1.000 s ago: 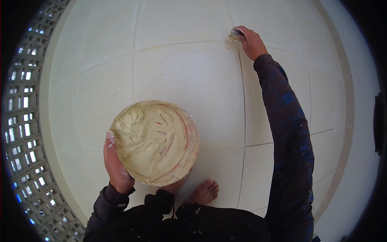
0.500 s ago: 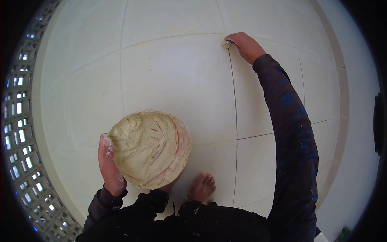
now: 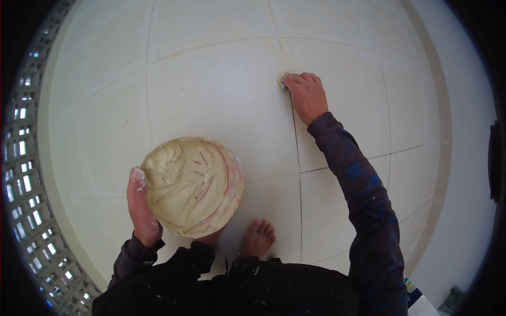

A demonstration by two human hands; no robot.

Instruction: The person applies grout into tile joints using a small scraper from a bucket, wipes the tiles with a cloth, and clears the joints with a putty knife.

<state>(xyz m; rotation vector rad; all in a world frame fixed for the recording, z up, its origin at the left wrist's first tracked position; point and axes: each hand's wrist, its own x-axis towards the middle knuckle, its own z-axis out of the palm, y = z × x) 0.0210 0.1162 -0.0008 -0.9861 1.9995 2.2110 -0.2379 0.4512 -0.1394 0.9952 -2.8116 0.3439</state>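
Note:
My left hand grips the side of a round bowl, its thumb over the rim and its other fingers hidden beneath. Pale cream grout paste fills the bowl, with reddish streaks on the right side. Farther out, my right hand is closed on a small flat scraper smeared with the paste; most of the tool is hidden by the fingers. The scraper touches the floor at a tile joint. Nearer me this joint shows as a dark gap, while just beyond the tool it carries pale paste.
Large cream tiles cover the floor, some joints pale and others dark. A perforated block screen runs along the left. At the right are a skirting strip and a white wall. My bare foot stands by the bowl.
My right hand has drawn the scraper toward me along the joint. Paste now shows in the stretch behind it. The left hand still holds the bowl.

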